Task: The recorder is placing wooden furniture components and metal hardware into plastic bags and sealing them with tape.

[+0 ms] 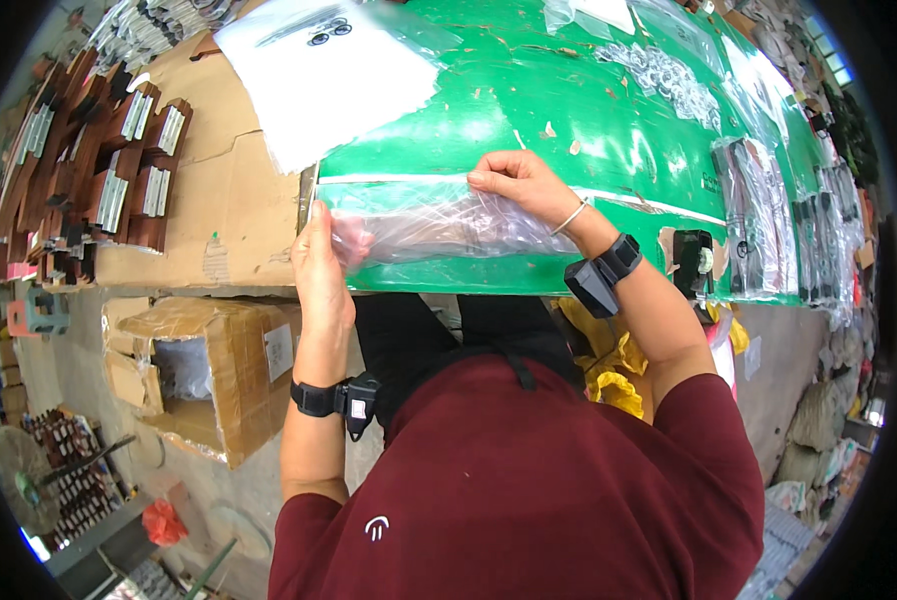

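Note:
A clear plastic bag (438, 228) lies crosswise along the near edge of the green table top (448, 130). Something long shows dimly through its wrinkled film, pinkish at the left end; I cannot make out what it is. My left hand (320, 275) is closed round the bag's left end, thumb on top, the other fingers mostly hidden. Toward the bag's right end, my right hand (528, 190) pinches its far edge between thumb and bent fingers.
White sheets (338, 80) in film lie beyond the bag. Brown pieces with metal strips (118, 160) stand on cardboard at left. Bagged dark parts (753, 220) and a black device (692, 262) are at right. A carton (218, 370) stands below, left.

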A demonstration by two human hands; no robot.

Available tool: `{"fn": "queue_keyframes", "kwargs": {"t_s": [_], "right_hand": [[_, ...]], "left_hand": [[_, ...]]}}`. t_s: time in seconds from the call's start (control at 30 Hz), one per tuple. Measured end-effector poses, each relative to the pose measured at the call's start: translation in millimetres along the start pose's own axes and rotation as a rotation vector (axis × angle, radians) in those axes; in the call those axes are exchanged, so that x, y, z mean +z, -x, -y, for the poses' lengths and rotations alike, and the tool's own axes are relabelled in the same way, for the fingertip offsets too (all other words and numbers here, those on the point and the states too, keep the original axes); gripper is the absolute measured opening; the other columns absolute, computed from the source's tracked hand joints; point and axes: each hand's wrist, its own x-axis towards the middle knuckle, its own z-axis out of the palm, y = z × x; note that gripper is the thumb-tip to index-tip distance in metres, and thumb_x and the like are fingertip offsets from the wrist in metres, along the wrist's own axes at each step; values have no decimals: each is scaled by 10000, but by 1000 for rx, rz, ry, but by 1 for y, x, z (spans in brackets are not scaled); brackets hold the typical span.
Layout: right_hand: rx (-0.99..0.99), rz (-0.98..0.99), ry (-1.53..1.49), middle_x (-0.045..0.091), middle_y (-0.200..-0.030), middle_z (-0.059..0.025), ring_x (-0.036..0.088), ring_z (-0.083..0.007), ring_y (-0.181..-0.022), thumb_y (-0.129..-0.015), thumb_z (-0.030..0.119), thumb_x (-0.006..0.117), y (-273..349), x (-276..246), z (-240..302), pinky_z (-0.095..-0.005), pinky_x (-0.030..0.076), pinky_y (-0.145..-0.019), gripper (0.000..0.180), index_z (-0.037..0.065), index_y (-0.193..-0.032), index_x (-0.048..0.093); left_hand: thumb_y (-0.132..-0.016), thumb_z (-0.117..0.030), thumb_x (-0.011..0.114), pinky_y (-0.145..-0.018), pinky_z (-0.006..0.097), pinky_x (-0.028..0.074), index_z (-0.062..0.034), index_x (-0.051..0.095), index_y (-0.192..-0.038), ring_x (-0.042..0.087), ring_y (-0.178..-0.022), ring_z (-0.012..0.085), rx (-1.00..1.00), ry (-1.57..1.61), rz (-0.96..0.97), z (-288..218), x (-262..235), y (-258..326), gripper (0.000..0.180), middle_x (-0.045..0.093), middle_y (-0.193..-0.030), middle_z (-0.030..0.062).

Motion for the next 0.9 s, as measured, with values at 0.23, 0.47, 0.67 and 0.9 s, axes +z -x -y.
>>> {"fn": "queue_keyframes", "kwargs": {"t_s": [0.23,0.47,0.67,0.9], "right_hand": [[19,19,-67,636,-778,49,547,-31,-756,-983,296,704,0,-1,3,-224,434,-684,281,52,-845,709],[32,4,5,663,-775,22,575,-63,-745,-978,308,704,0,5,7,-250,460,-710,296,43,-848,728],[70,55,64,681,-866,-15,618,-93,-828,-1019,276,650,1,-5,17,-265,495,-800,287,22,-911,730],[-28,67,354,740,-977,-57,674,-164,-957,-1026,333,623,8,-23,37,-320,501,-934,355,6,-1061,757]], "left_hand": [[-1067,-180,566,-865,294,518,-46,406,-1563,642,-944,124,318,-346,84,-20,4,18,538,704,-1016,64],[-969,-21,640,-995,313,477,-71,495,-1513,598,-1097,163,407,-481,253,-27,-25,19,565,644,-1254,75],[-854,-22,744,-869,283,471,-49,734,-1256,600,-938,152,463,-563,265,-30,-19,14,402,632,-973,50],[-839,19,758,-877,259,450,-33,706,-1301,562,-912,114,391,-528,220,-33,-16,19,467,604,-984,15]]}}
